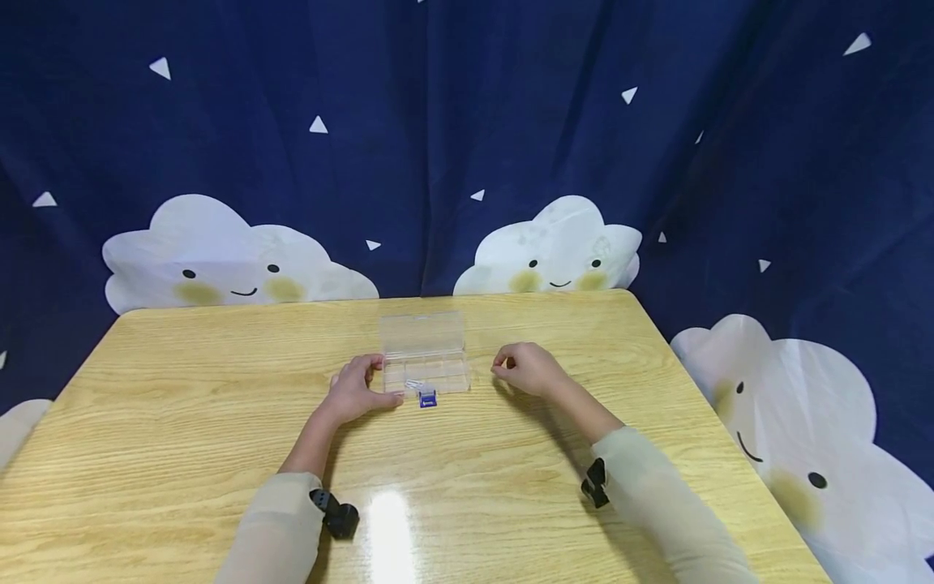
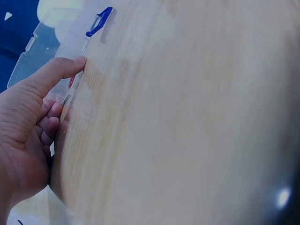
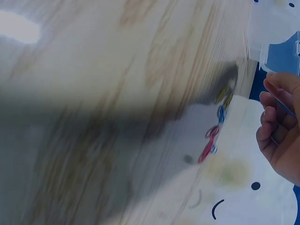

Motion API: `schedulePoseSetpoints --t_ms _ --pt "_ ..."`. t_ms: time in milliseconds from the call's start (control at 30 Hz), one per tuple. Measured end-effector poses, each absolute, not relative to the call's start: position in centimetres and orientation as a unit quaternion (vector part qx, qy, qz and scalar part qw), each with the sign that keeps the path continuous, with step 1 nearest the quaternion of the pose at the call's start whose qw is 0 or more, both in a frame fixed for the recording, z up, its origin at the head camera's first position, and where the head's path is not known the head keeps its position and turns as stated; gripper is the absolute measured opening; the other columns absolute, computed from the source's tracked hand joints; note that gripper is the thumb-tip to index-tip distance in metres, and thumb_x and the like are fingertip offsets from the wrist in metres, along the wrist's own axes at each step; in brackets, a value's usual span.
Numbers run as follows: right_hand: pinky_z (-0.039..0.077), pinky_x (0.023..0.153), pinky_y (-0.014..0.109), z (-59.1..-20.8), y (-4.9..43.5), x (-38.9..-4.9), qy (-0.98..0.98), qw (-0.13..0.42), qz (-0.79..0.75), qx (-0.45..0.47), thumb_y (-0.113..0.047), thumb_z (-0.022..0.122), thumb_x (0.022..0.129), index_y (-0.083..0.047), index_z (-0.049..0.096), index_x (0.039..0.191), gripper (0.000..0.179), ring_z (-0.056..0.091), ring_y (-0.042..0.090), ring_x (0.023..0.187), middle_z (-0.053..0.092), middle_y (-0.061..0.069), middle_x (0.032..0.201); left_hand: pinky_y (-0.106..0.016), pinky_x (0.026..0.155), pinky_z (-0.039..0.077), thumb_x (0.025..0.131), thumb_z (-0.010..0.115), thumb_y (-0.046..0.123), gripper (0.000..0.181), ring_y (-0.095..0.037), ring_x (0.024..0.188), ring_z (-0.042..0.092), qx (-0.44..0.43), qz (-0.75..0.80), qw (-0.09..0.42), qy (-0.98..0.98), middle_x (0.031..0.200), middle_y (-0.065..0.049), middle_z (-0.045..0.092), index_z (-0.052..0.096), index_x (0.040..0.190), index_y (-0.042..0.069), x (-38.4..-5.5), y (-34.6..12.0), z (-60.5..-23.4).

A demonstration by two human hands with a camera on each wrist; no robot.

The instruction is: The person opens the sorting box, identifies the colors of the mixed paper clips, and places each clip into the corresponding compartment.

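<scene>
A clear plastic compartment box (image 1: 462, 375) lies on the table with its transparent lid (image 1: 422, 332) raised at the back. My left hand (image 1: 356, 391) holds the box's left end, thumb at the front corner and fingers along the side. Several small pale pieces, like paper clips (image 1: 413, 384), lie in a front compartment. A blue latch-like piece (image 1: 427, 399) sits at the front edge. Right of the box, my right hand (image 1: 531, 369) hovers with thumb and index fingertips together; whether they pinch anything is unclear. Colourful wire-like clips (image 3: 212, 133) lie near it in the right wrist view.
The wooden table (image 1: 219, 422) has its back edge against a dark blue curtain (image 1: 423, 146) printed with clouds and triangles. Black wrist cameras (image 1: 339, 517) are strapped at both sleeves. Light glares off the table's front middle.
</scene>
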State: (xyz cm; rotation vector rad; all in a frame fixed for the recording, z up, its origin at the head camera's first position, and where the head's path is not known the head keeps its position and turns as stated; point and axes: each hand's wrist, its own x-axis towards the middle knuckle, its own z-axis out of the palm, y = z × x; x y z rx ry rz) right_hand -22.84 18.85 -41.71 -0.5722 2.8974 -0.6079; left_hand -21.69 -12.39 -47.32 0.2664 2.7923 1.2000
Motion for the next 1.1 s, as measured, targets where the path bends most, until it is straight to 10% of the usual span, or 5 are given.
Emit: schedulePoseSetpoints --t_ms 1100 --pt "0.038 0.054 0.026 -42.9 26.6 -20.9 0.971 0.072 -0.181 -0.137 -0.024 0.062 0.089 -0.012 0.068 0.087 0.013 0.046 0.009 0.053 0.058 -0.004 0.065 -0.037 0.079 0.023 0.068 0.082 0.038 0.071 -0.023 0.094 0.045 0.086 0.397 0.046 0.912 0.107 -0.008 0.052 0.050 0.123 0.007 -21.6 -12.3 -47.2"
